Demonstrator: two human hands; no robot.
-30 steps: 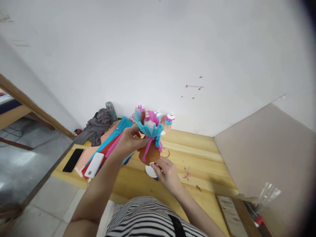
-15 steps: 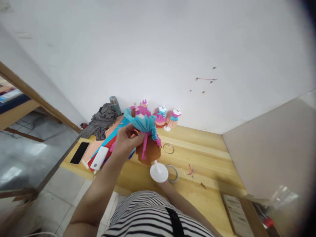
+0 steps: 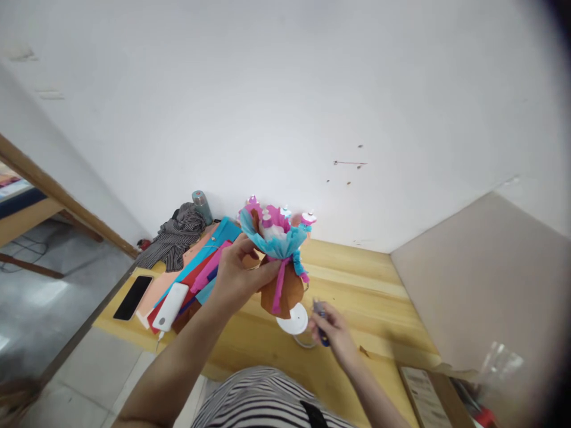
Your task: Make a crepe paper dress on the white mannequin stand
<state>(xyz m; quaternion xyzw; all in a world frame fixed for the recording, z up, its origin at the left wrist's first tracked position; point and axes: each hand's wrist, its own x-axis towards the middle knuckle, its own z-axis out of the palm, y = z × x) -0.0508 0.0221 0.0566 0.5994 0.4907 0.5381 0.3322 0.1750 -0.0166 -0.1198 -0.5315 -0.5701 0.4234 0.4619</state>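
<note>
My left hand is closed round the waist of a paper doll held above the wooden table. The doll has a blue and pink pleated top, a pink ribbon and a brown skirt. Just below it a white round stand sits on the table. My right hand, blurred, is closed on a small dark blue object to the right of the stand.
Coloured paper sheets, a white power bank and a black phone lie at the table's left. A striped cloth and a bottle stand by the wall. Finished paper dolls line the wall. A grey board rises on the right.
My right hand left the stand, dropped out of sight, then came back holding a small dark blue object. My left hand tilted the doll left and brought it back upright over the stand.
</note>
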